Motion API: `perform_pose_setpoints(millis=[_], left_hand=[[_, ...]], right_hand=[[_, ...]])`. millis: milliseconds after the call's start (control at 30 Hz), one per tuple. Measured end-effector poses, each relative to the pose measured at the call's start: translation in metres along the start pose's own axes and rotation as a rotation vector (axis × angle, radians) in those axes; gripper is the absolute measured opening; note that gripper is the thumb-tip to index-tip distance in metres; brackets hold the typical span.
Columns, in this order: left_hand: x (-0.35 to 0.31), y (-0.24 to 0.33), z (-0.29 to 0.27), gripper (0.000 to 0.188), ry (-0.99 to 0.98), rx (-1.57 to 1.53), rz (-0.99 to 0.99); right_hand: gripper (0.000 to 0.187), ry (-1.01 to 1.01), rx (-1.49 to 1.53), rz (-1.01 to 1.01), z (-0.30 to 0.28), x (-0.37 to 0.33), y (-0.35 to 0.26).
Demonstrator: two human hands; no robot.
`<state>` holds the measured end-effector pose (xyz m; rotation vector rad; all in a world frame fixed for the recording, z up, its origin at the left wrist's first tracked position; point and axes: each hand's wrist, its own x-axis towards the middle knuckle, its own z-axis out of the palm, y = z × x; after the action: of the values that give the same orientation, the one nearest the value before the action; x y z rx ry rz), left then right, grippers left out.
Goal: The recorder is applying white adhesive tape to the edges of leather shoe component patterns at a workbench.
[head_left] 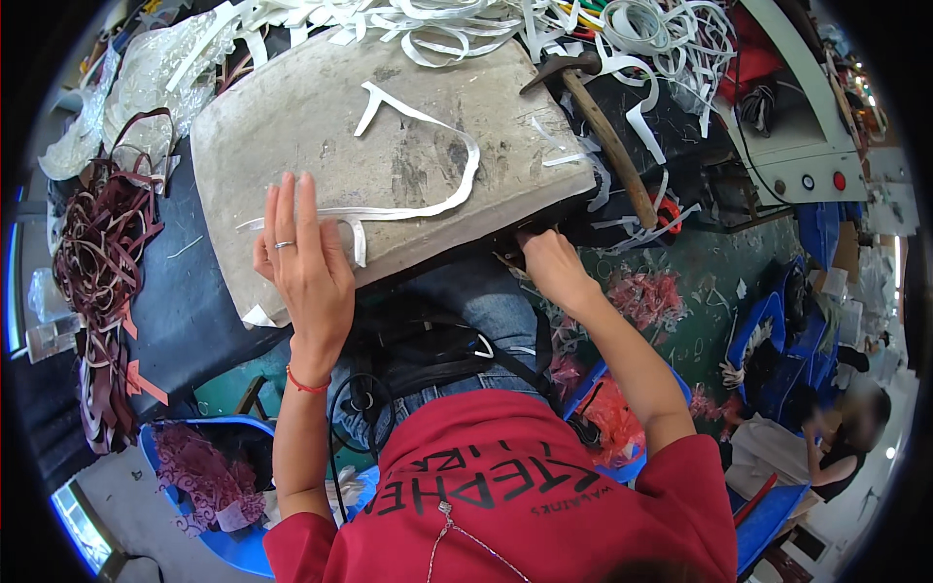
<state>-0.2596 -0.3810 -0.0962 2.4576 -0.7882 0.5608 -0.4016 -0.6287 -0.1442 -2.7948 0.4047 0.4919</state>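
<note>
My left hand [309, 253] lies flat with fingers stretched out on a worn grey slab [321, 126]. Under its fingers runs one end of a narrow white strip [408, 211], which curves to the right and folds back near the slab's middle. A short tail of white strip hangs beside the thumb. My right hand [556, 267] is at the slab's near right edge, its fingers curled into the dark gap below it. What those fingers hold, if anything, is hidden.
A wooden-handled hammer [612, 151] rests at the slab's right, near red-handled scissors [668, 214]. White strips [457, 44] heap along the far edge. Maroon straps [102, 243] pile up at left. Blue tubs [209, 544] stand below; a machine [792, 117] is at right. Another person sits far right.
</note>
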Motion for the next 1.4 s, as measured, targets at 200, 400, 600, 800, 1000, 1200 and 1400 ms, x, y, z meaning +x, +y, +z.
perform_pose_setpoints(millis=[200,400,600,800,1000,1200,1400], left_hand=[[0.003,0.002,0.003,0.041,0.027,0.130,-0.096],[0.009,0.007,-0.018,0.034,0.256,-0.039,-0.001],[-0.029,0.099,-0.018,0.030,-0.268,-0.415,0.447],[-0.034,0.133,0.054,0.029,-0.599,-0.201,0.219],[-0.059,0.145,0.060,0.036,-0.715,-0.320,0.168],[-0.063,0.149,0.061,0.038,-0.688,-0.284,0.233],[-0.055,0.143,0.068,0.037,-0.692,-0.205,0.263]], right_hand=[[0.019,0.269,0.159,-0.285,0.017,0.004,0.017],[0.019,0.654,0.397,-0.164,0.012,-0.042,0.020],[0.019,0.661,0.504,0.003,0.008,-0.065,0.023],[0.019,0.589,0.585,-0.061,0.004,-0.074,0.026],[0.018,0.495,0.664,-0.054,-0.002,-0.070,0.031],[0.016,0.379,0.816,-0.079,-0.007,-0.057,0.034],[0.026,0.537,0.687,-0.156,0.010,-0.040,0.038]])
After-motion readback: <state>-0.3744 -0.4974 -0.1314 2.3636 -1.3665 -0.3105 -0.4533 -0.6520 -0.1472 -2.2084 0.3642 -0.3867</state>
